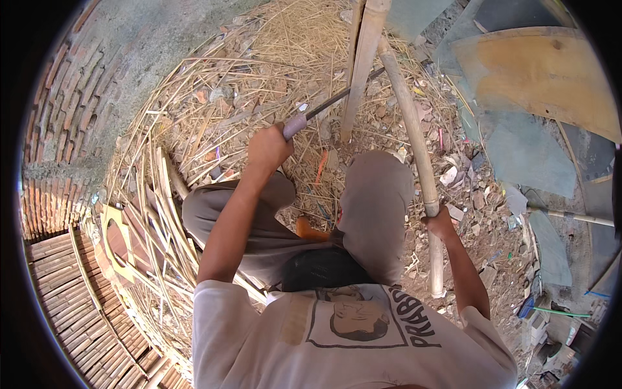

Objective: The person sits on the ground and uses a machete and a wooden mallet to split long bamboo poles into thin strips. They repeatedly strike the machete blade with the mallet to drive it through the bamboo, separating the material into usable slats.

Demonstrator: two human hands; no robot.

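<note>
Left hand point(269, 150) grips long-bladed knife point(329, 103); right hand point(441, 224) grips bamboo pole point(414, 133).
Blade slants up-right toward pole's far stretch, crossing its lengthwise axis; contact unclear.

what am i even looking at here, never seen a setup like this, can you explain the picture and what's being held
There's no machine: a person is working with two bare hands. The picture comes from a wide fisheye camera worn on the head, looking down, so its left is the person's left and straight edges bend near the rim.

The left hand grips the pale handle of a long dark blade. The right hand holds a bamboo pole toward its near end.

Split bamboo rises at the top. On the ground lie straw, rubble and, at left, bamboo strips.
</note>
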